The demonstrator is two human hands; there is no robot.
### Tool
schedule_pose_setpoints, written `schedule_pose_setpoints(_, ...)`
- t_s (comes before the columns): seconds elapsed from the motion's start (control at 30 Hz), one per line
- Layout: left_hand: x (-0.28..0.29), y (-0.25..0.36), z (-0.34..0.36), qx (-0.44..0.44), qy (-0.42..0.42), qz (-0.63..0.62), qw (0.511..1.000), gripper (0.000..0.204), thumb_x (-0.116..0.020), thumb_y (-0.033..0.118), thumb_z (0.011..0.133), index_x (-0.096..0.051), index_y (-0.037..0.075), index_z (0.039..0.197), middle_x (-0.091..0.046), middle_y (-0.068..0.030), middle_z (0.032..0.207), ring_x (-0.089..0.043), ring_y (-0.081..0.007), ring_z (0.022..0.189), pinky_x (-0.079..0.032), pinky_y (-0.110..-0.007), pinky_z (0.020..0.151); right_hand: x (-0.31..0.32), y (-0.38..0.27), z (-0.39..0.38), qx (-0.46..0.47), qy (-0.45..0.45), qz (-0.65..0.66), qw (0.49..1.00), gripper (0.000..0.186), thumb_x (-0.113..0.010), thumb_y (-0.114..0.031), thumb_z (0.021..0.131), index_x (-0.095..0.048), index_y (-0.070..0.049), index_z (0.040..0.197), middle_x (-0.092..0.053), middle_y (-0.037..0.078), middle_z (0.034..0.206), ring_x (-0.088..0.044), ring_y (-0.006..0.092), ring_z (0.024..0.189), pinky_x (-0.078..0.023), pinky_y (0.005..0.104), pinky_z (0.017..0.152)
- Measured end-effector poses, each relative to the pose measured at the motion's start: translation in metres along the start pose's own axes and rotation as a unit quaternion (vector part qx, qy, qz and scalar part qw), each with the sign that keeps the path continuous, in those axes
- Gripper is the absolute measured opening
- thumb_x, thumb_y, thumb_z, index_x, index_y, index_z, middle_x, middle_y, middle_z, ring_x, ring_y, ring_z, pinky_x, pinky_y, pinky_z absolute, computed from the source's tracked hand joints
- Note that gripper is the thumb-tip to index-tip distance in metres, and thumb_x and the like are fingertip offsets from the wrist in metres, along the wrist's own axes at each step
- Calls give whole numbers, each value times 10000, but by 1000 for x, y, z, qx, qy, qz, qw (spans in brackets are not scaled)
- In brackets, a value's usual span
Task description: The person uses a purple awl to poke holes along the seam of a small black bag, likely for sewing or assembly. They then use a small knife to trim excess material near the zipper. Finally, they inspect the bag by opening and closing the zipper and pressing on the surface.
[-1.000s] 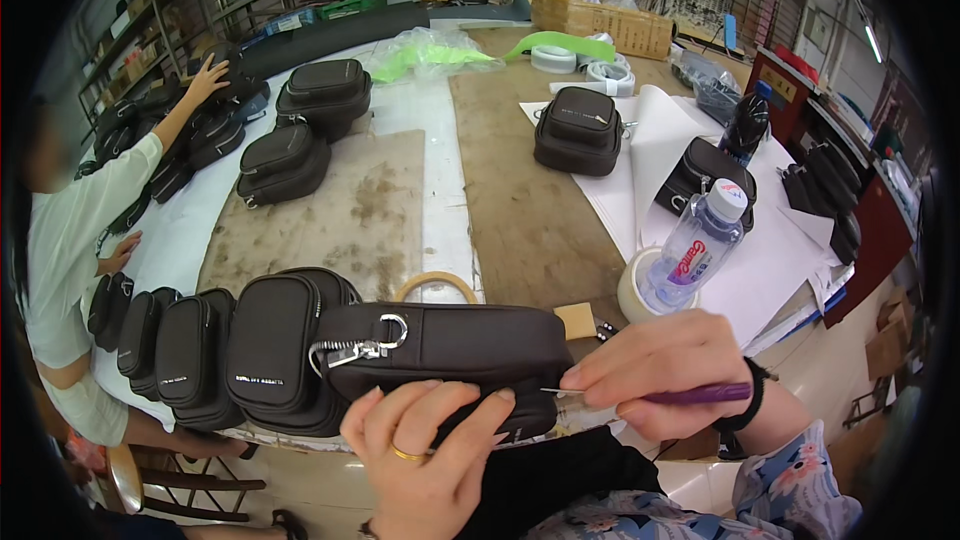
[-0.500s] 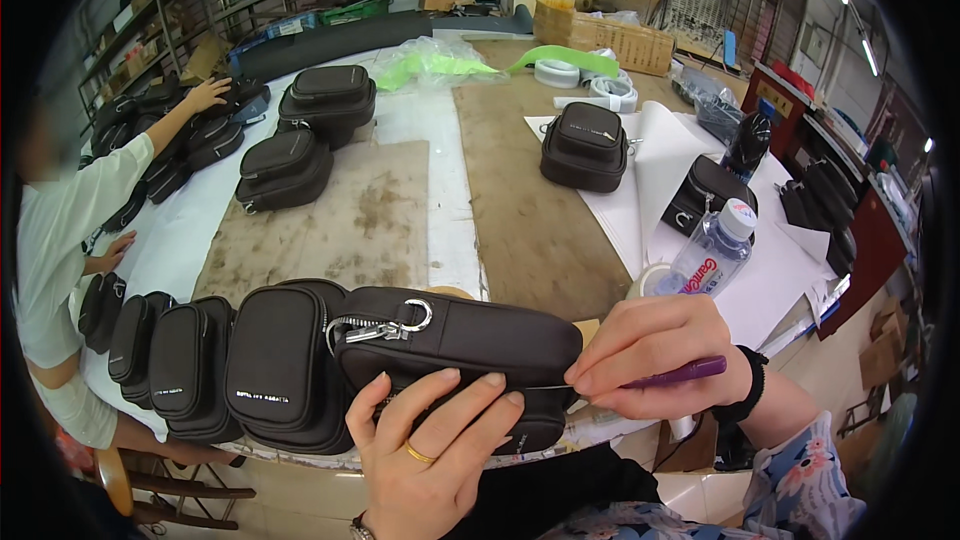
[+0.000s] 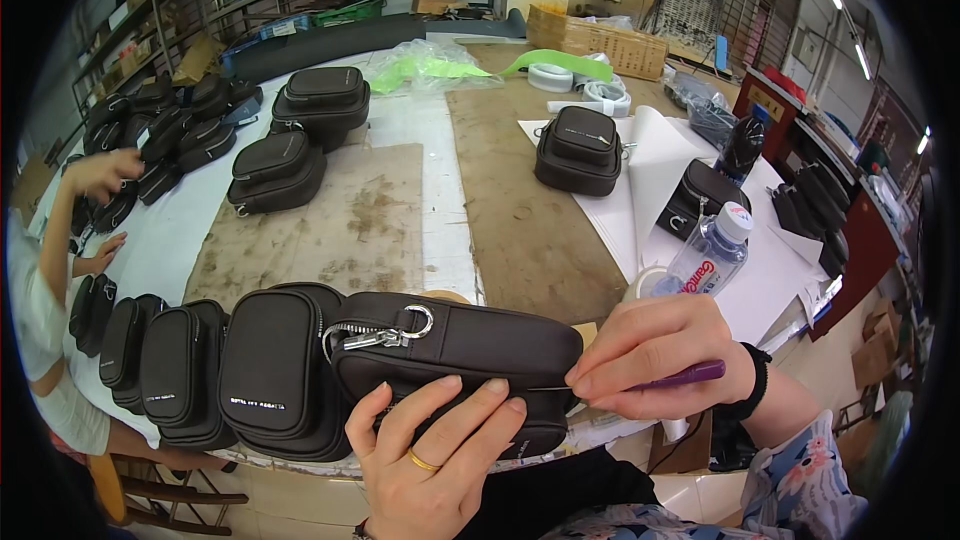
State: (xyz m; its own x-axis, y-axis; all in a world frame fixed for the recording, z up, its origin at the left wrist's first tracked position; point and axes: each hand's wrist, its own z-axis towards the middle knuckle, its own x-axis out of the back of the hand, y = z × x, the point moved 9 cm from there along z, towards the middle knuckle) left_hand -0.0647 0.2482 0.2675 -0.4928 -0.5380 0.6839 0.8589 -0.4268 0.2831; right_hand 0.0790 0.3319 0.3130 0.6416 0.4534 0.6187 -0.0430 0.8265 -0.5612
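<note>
A black zippered bag lies on its side at the near table edge, its silver zipper pull and ring at the left end. Across its lower face spread the fingers of my left hand, holding it; the thumb is hidden. At the bag's right end my right hand pinches a slim purple-handled tool. The handle points right, and a thin shaft shows by the fingertips at the bag's seam. The tool's exact tip is hard to make out.
Several similar black bags stand in a row to the left. More bags sit farther back. A water bottle stands right, near white paper sheets. At far left, another person's hand hovers near piled bags.
The other person's raised hand has moved left, away from the piled bags. The view has shifted slightly. My hands, the bag and the purple-handled tool stay nearly in place.
</note>
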Motion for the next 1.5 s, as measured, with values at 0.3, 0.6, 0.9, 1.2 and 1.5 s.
schedule_pose_setpoints(0.3,-2,0,-1,-3,-2,0,1000,283,-706,190,851,-751,208,1129,-683,60,1243,-569,-174,1200,-297,-421,1112,-1,1,-2,27,-7,-10,1000,164,-790,7,797,-766,-21,957,-722,112,948,-690,238,783,-551,316,656)
schedule_pose_setpoints(0.6,-6,-2,-6,25,-3,31,999,267,-725,200,776,-780,247,1033,-709,88,1158,-571,-189,1135,-296,-453,1109,-3,8,-17,31,-14,-21,999,214,-798,-43,820,-793,-72,1032,-689,88,946,-674,214,800,-542,302,672)
schedule_pose_setpoints(0.9,13,14,-1,-22,-3,-32,999,242,-697,153,825,-761,180,1057,-716,41,1191,-615,-194,1128,-336,-417,1073,-6,-13,-29,46,-26,-102,993,204,-814,-84,806,-802,-90,1009,-691,68,919,-693,220,765,-557,307,654)
schedule_pose_setpoints(1.2,2,10,-13,6,-25,9,1000,242,-725,194,788,-783,254,1015,-720,87,1162,-575,-192,1120,-305,-450,1095,10,-23,-21,46,-12,-1,999,158,-747,-3,811,-773,-13,967,-743,127,980,-722,247,816,-587,310,691)
schedule_pose_setpoints(1.5,-1,9,-14,-24,-4,2,1000,190,-736,264,830,-784,271,1014,-659,115,1128,-555,-133,1103,-312,-396,1061,1,-29,-18,94,-52,-52,993,147,-737,0,809,-765,12,952,-741,145,990,-713,261,812,-595,319,704)
